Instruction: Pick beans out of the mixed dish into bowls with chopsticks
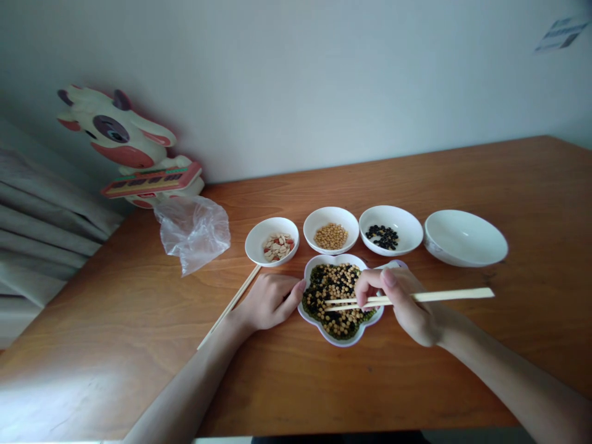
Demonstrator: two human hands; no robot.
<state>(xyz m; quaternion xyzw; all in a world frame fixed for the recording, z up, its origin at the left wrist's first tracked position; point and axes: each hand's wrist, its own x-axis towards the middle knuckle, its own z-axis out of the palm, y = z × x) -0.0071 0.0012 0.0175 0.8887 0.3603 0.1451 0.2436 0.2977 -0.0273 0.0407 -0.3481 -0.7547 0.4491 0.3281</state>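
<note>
My right hand (407, 302) is closed around a pair of wooden chopsticks (444, 296). Their tips reach into the mixed beans (340, 283), yellow, black and small green ones, in a flower-shaped dish (345, 341) with a pale purple rim. At the dish's left edge, my left hand (272, 301) grips the rim with its thumb; its other fingers are curled and partly hidden. Behind the dish stand a white bowl of yellow beans (331, 236), one of black beans (383, 237), and one of pale flat seeds with some reddish pieces (278, 246).
An empty white bowl (466, 237) stands at the right end of the row. A second pair of chopsticks (226, 311) lies by my left forearm. Farther left are a crumpled clear plastic bag (197, 231) and a cow-shaped toy keyboard (143, 151) against the wall.
</note>
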